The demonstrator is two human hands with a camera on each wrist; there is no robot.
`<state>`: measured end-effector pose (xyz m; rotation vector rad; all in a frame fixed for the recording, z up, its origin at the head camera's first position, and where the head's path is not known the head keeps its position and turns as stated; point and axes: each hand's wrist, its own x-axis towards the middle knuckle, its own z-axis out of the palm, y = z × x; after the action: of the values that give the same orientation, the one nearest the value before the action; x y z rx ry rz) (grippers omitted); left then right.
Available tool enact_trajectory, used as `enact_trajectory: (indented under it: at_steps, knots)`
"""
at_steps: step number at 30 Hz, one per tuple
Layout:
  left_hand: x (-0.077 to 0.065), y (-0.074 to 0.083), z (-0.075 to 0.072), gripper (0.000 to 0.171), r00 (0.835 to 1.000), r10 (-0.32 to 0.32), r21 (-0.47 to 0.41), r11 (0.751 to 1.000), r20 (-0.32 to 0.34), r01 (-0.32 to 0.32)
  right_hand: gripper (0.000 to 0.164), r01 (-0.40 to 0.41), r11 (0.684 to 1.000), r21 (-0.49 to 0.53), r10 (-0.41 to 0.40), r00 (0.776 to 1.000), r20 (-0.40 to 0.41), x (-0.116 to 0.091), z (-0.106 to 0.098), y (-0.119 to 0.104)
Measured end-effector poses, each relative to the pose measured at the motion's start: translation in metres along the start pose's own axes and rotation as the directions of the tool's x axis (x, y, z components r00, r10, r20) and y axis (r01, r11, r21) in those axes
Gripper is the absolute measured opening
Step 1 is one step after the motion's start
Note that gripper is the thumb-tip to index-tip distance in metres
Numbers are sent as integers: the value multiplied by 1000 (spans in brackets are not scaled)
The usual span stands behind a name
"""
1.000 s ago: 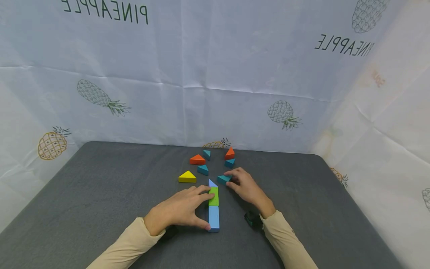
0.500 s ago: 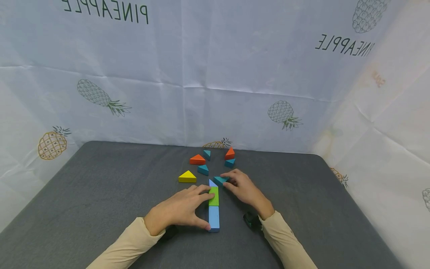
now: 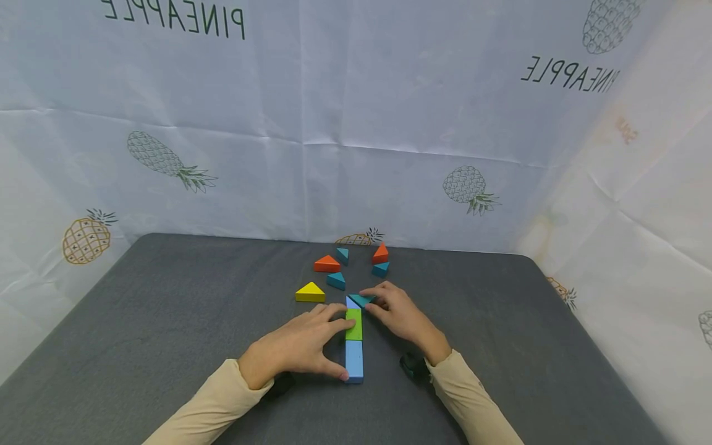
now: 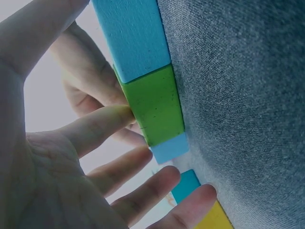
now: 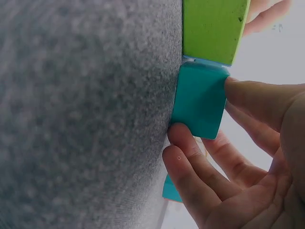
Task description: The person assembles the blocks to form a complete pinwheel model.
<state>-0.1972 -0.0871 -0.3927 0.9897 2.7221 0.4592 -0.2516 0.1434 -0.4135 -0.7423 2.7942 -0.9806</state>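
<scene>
A light blue block (image 3: 354,358), a green block (image 3: 356,332) and a light blue triangle (image 3: 350,303) lie in line, end to end. My left hand (image 3: 303,340) rests along the left of this row, thumb at the blue block's near end and index fingertip on the green block (image 4: 155,105). Its fingers are spread and fairly straight. Between thumb and fingers my right hand (image 3: 408,318) pinches a teal triangular block (image 5: 200,100), which sits on the table against the row's far end. Whether it touches the light blue triangle along its whole side cannot be seen.
Beyond the hands lie a yellow triangle (image 3: 309,293), a red-orange triangle (image 3: 327,264), another red-orange one (image 3: 381,254) and several small blue triangles, one (image 3: 336,281) close to the row. A pineapple-print curtain (image 3: 334,123) hangs behind the grey table (image 3: 167,309).
My right hand has slid the teal triangular block left and slightly nearer, up to the light blue triangle at the row's far end. The left hand and the row have stayed put.
</scene>
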Motion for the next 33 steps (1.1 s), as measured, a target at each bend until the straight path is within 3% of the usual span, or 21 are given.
enact_trajectory:
  at_steps: [18,33]
  knots:
    - [0,-1,0,88,999,-16,-83,996,28,18,32,18,999,-26,-19,1000,-4,-1,1,-1]
    - [0,-4,1,88,999,-29,-79,996,45,32,31,23,998,-53,-23,1000,10,-2,-1,-5]
